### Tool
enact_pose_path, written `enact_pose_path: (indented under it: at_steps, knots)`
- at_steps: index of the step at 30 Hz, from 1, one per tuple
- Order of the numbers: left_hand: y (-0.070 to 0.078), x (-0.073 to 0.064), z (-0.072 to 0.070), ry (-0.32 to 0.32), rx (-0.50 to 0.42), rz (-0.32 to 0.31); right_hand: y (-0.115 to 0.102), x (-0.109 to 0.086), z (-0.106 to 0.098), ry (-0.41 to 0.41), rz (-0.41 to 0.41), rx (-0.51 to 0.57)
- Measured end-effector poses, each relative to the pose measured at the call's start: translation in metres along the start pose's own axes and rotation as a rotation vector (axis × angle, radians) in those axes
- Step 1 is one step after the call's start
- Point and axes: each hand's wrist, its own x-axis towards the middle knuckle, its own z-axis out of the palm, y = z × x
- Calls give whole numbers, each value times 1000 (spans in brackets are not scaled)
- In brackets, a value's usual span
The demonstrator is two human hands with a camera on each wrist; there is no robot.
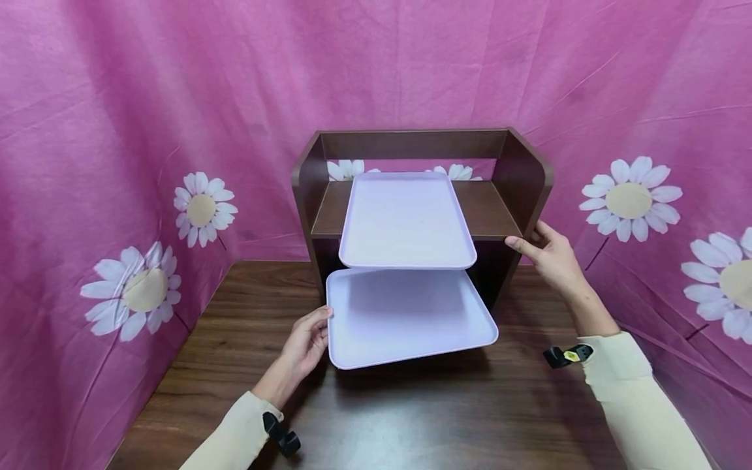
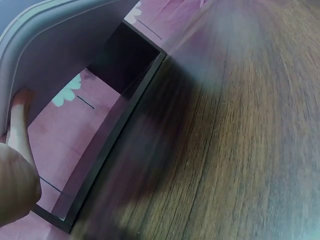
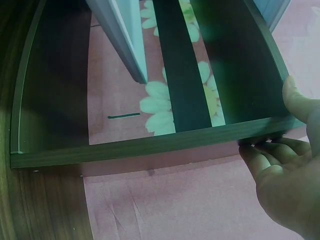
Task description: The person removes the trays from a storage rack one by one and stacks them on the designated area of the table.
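A dark brown two-tier shelf (image 1: 411, 143) stands on the table. On its upper board lies a pale lilac tray (image 1: 407, 222), jutting past the front edge. Lower down, a second lilac tray (image 1: 411, 320) reaches out of the bottom compartment, turned slightly askew. My left hand (image 1: 307, 343) pinches this lower tray's left edge, with fingers against the underside in the left wrist view. Its back end is hidden under the upper tray. My right hand (image 1: 552, 261) grips the shelf's right side panel (image 3: 150, 145), thumb at the front and fingers around the outside.
The shelf rests on a wood-grain table (image 1: 399, 418). A pink curtain (image 1: 399, 65) with large white daisies hangs behind and on both sides. Black straps with small devices sit at both cuffs.
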Motion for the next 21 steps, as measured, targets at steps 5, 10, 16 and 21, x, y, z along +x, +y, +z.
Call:
enact_pose_path:
  at_steps: [5, 10, 16, 21]
  knots:
    - [3, -2, -2, -29, 28, -3, -1, -1, -1, 4, 4, -8]
    - [6, -8, -4, -72, 43, -10, -2, 0, 0, 1, -7, -16]
    - [7, -13, -6, -117, 74, -12, -2, -1, 1, -2, -10, -16]
    - [5, -15, -9, -141, 75, -11, -3, -1, -1, -2, -1, -14]
